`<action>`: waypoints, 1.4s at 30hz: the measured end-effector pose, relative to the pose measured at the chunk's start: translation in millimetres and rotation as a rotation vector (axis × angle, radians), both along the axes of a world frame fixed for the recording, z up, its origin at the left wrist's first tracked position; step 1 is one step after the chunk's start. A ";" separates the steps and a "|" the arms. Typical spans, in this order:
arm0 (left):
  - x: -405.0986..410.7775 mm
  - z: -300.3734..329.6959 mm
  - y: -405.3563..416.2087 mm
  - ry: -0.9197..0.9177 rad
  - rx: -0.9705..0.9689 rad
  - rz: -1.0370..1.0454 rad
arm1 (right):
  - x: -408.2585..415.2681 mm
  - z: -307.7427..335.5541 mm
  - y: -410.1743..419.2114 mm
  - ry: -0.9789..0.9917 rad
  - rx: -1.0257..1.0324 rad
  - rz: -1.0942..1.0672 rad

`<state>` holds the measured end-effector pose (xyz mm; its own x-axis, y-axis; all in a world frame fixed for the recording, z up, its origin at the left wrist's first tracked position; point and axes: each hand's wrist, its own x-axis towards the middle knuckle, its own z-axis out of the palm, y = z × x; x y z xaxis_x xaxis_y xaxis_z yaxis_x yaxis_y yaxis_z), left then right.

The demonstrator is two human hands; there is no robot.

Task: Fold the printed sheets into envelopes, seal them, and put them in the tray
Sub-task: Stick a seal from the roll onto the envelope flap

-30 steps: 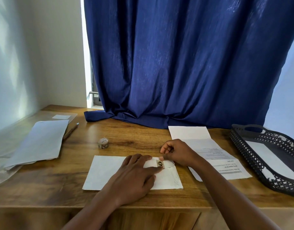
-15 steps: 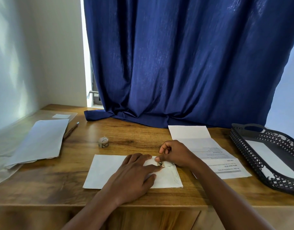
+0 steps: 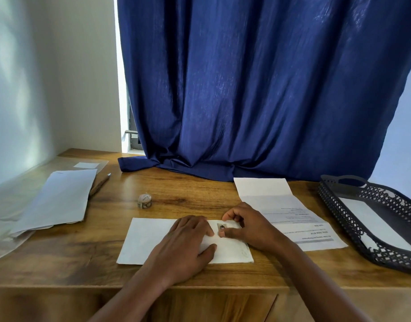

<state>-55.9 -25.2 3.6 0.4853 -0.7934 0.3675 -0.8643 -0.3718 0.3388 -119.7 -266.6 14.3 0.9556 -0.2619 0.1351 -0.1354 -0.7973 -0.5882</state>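
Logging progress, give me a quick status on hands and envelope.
Left hand flat on envelope. Right hand pinching sticker on flap. Nothing blocking tray.

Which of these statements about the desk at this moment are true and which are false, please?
1. The left hand lies flat on the envelope. True.
2. The sticker roll sits inside the tray. False: it stands on the desk, beyond the envelope.
3. The right hand works at a small sticker on the envelope. True.
4. The printed sheet lies left of the envelope. False: it lies to the right, beside the tray.
5. The curtain is red. False: it is blue.
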 end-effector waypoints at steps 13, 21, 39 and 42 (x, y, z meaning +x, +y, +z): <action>1.5 -7.9 -1.2 -0.056 -0.104 0.103 | 19.2 26.6 31.9 0.017 -0.043 0.141; -2.3 -7.5 -0.6 -0.107 -0.164 0.097 | 42.9 44.8 54.2 0.220 -0.159 0.198; -7.7 7.8 -2.7 -0.142 -0.271 0.101 | -45.6 106.0 -14.6 0.222 0.248 0.119; -11.5 8.0 -19.1 -0.049 -0.240 0.094 | -85.3 119.1 -46.3 0.146 0.284 0.007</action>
